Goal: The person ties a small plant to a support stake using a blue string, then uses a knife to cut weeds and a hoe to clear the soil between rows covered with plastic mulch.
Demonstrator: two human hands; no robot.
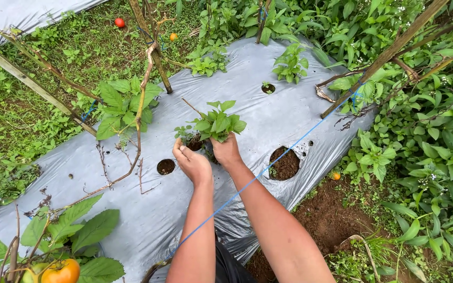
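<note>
Nearest the camera, an orange tomato (pixel 61 271) is seen at the bottom edge, well to the near left of the planting hole (pixel 197 142), half cut off among broad leaves. A blue string (pixel 268 167) is stretched across the forearms, running from near the body out past the right of that hole.

Now to the hands. The left hand (pixel 192 163) is set at the near left rim of the planting hole, fingers curled and pressed toward the soil; whether anything is pinched there cannot be told. The right hand (pixel 227 149) is closed around the base of a leafy seedling (pixel 219 121), which is held upright directly over the hole in the silver plastic mulch (pixel 148 220).

By the look of it, the stem is best kept vertical and gripped low, with soil firmed evenly around it and the plastic edge left untorn.

Just left of the planting hole a small empty hole (pixel 165 166) is seen; to its right, a larger one filled with dark soil (pixel 285 163). Farther beyond, a bamboo stake (pixel 155 57) is leaned, and a red tomato (pixel 119 22) lies in the weeds.

The seedling's roots are hidden behind the fingers, and the hole's depth cannot be made out.
</note>
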